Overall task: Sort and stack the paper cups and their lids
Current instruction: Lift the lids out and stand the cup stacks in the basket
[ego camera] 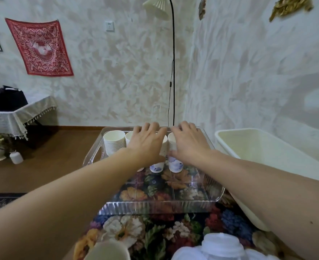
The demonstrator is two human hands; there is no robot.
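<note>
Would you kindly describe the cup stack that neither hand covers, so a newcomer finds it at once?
Find the clear tray on the floral cloth. In its far left corner stands a plain white cup stack. Unlike its neighbours, it is fully exposed, clear of both hands.

Both bare forearms reach forward, converging toward 12 o'clock. Left hand palm-down, fingers spread and curved downward, thumb tucked low at its 5 o'clock side. Right hand palm-down just beside it at 3 o'clock, fingers arched, thumb pointing toward 9 o'clock; whether either grips anything cannot be told.
</note>
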